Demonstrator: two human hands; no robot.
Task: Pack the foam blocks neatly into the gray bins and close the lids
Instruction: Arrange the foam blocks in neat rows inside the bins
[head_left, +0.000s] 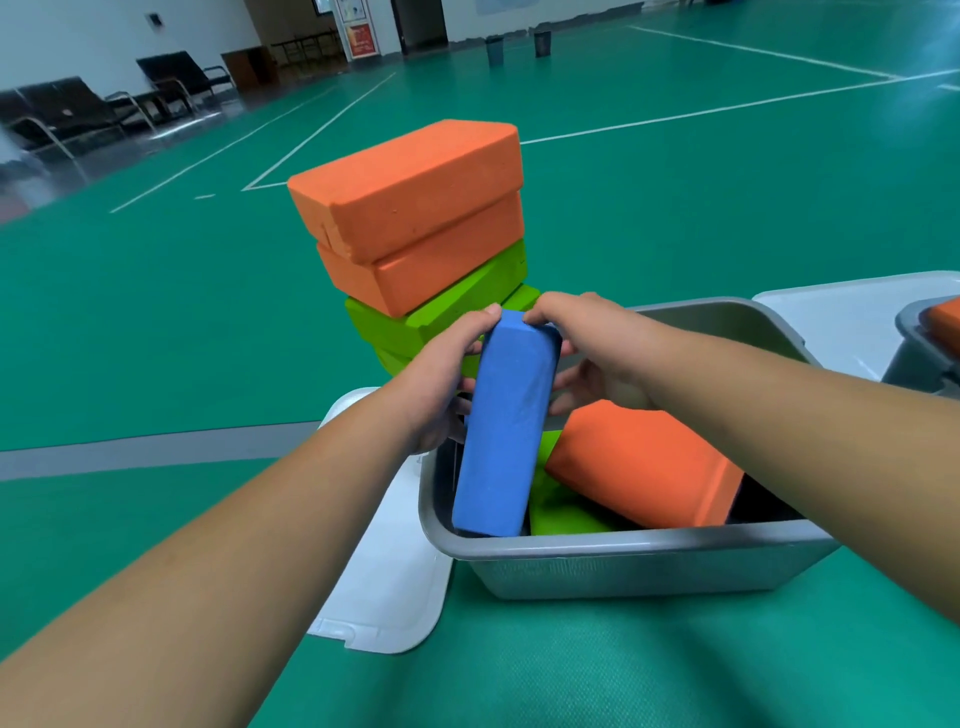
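With fingers (480, 319) curled round its upper end, the left hand (441, 387) and right hand (589, 338) hold the blue block (506, 426) nearly upright at the left wall of the gray bin (623, 548), where it should slide straight down flush, leaving room to level the tilted orange block (644, 462) inside.

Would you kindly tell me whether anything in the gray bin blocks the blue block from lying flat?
Yes: a tilted orange block, resting on a green block, takes up the gray bin beside the blue block, which the left hand and right hand hold on end at its left side.
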